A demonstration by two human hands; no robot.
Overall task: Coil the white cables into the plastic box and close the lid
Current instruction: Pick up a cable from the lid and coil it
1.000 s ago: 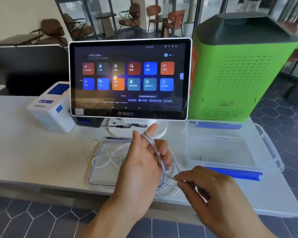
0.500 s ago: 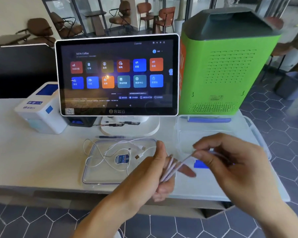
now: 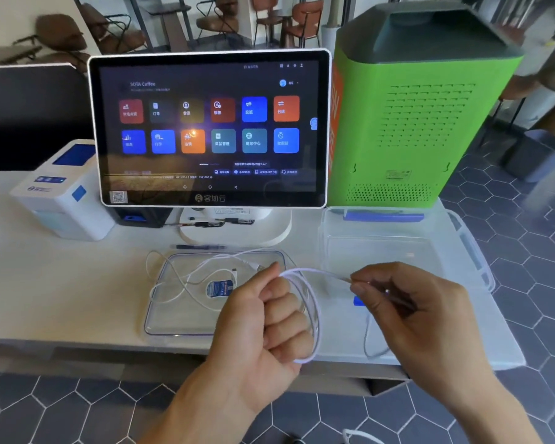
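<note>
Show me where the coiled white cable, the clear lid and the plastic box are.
coiled white cable (image 3: 311,310): head view, right side of the loop.
clear lid (image 3: 161,312): head view, bare left part.
plastic box (image 3: 382,248): head view, bare floor.

Left hand up front, curled into a loose fist, thumb on top, cable loops round its fingers. Right hand level beside it, thumb and forefinger pinching the cable's strand, both forearms reaching in from below.
</note>
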